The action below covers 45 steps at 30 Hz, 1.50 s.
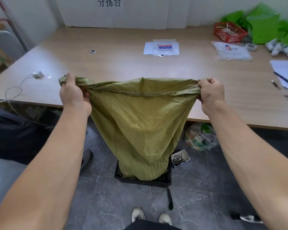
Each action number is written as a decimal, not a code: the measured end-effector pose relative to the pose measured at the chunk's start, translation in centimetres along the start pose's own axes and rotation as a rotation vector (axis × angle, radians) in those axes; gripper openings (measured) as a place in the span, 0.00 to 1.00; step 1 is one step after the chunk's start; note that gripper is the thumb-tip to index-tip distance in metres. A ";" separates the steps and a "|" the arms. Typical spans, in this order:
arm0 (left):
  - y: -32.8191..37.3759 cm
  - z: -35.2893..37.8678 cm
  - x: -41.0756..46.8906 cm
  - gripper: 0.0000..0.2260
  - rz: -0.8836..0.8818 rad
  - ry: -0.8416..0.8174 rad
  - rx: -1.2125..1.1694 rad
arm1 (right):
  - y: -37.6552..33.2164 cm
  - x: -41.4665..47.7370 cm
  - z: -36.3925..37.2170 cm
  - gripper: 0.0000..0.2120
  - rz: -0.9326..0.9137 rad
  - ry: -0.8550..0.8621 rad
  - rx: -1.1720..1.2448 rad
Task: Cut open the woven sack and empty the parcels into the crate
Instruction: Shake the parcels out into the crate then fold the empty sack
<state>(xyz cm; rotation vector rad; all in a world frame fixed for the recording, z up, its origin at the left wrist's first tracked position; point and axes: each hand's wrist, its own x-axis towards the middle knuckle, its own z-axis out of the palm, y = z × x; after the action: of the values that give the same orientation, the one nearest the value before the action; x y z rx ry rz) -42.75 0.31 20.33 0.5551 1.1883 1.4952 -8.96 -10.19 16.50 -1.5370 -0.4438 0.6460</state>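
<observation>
My left hand (73, 95) and right hand (210, 92) each grip a corner of the sack's (140, 123) seamed end. It hangs stretched between them, long axis vertical, lower end inside the crate (164, 180).

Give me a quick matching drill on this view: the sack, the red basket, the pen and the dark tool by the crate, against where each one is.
Things
1. woven sack
2. red basket
3. blue pen
4. dark tool

Places
A. on the floor tiles, on the near side of the black crate
B. far right of the table, beside the green bags
C. held up by the left hand and right hand, lower end in the black crate
D. on white paper at the table's right edge

Pairs: 1-C, 2-B, 3-D, 4-A
</observation>
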 end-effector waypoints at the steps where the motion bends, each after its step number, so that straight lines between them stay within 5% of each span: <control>1: 0.4 0.2 0.1 0.14 0.012 -0.018 -0.020 | -0.5 0.1 0.0 0.03 -0.011 -0.002 0.016; 24: 4.3 1.3 -0.8 0.08 0.112 -0.038 -0.024 | -5.2 0.4 -0.1 0.05 -0.087 0.032 0.105; 29: 3.6 0.6 -0.8 0.08 -0.024 -0.001 0.041 | -4.1 -0.4 0.0 0.06 -0.023 -0.013 -0.008; 33: 5.7 1.4 -0.6 0.09 0.089 -0.055 -0.088 | -6.7 0.2 -0.2 0.04 -0.095 0.020 0.182; 37: 5.3 1.1 0.0 0.08 0.001 -0.059 0.240 | -5.3 -0.2 -0.1 0.05 0.013 -0.038 0.079; 41: 5.3 0.1 -0.2 0.08 0.067 0.025 0.456 | -5.6 -0.8 -0.8 0.07 0.019 -0.122 0.252; 45: 6.5 -1.1 -0.3 0.26 0.206 0.134 0.516 | -5.8 -0.3 -1.5 0.19 -0.079 -0.162 0.241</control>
<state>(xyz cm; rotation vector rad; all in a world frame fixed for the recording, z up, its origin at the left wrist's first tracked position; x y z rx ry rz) -46.53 0.25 25.78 0.9571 1.6799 1.4083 -7.61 -11.14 22.28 -1.2385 -0.5266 0.7374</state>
